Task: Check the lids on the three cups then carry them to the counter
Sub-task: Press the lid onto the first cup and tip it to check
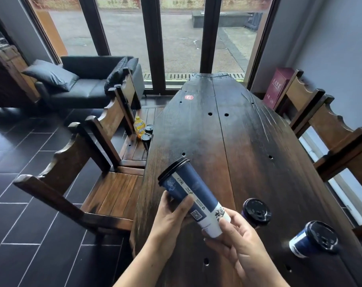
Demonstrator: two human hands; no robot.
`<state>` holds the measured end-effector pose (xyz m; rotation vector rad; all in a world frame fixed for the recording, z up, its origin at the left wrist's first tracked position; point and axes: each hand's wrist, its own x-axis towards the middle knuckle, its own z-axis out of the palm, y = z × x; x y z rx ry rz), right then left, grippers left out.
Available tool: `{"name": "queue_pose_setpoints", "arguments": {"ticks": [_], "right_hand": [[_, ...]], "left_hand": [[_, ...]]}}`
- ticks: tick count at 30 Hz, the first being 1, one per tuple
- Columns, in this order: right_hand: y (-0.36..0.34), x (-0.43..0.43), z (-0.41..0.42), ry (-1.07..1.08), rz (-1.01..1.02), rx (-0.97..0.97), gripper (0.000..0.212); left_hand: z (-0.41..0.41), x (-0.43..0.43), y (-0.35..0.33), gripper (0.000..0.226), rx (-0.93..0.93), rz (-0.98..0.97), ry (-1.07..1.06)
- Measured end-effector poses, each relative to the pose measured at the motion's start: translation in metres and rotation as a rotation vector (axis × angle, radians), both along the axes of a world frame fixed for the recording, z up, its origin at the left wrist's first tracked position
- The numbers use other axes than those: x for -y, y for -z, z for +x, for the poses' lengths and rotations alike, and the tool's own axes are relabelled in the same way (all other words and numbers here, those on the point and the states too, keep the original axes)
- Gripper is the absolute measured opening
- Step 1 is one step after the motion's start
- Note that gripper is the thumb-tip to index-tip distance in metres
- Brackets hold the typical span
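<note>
Three blue cups (194, 189) are showing at the desk (248, 141); beside it, two black-lidded cups (146, 137) and one bottle (139, 126) are standing.

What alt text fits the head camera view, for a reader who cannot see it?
Two hands hold a tall blue cup tilted over a dark wooden table: the left hand grips its middle, the right hand its base, its black lid pointing away. A second cup and a third cup, both lidded, stand at the right.
</note>
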<state>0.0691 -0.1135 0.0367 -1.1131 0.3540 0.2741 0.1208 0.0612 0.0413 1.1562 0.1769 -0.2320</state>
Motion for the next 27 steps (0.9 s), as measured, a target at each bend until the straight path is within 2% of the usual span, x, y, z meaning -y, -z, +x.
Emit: {"name": "queue_pose_setpoints", "arguments": {"ticks": [2,5,6,8,9,10,13,17,21,27], "right_hand": [[-0.005,0.005,0.003,0.085,-0.054,0.053,0.104],[-0.022,0.022,0.007,0.099,-0.222,0.183,0.084],[-0.028,0.030,0.008,0.080,-0.338,0.225,0.073],[-0.041,0.045,0.011,0.023,-0.583,0.303,0.051],[-0.046,0.053,0.013,-0.012,-0.678,0.328,0.046],[-0.050,0.059,0.015,-0.051,-0.747,0.346,0.046],[-0.058,0.068,0.017,-0.162,-0.851,0.383,0.050],[-0.065,0.068,0.016,-0.242,-0.940,0.470,0.054],[-0.066,0.066,0.016,-0.271,-0.999,0.512,0.055],[-0.061,0.067,0.015,-0.314,-1.007,0.483,0.058]], "left_hand": [[-0.002,-0.002,0.003,0.097,-0.016,0.011,0.049],[-0.004,-0.016,0.009,0.096,-0.094,0.107,0.160],[-0.005,-0.024,0.012,0.090,-0.139,0.138,0.152],[-0.003,-0.041,0.020,0.058,-0.268,0.203,0.034],[-0.002,-0.049,0.024,0.045,-0.333,0.219,-0.002],[-0.001,-0.055,0.024,0.043,-0.385,0.230,0.005],[0.000,-0.058,0.016,0.067,-0.442,0.275,0.216],[-0.001,-0.045,0.008,0.081,-0.422,0.217,0.405],[-0.003,-0.037,0.015,0.088,-0.426,0.167,0.375],[-0.006,-0.040,0.019,0.077,-0.409,0.059,0.314]]}}
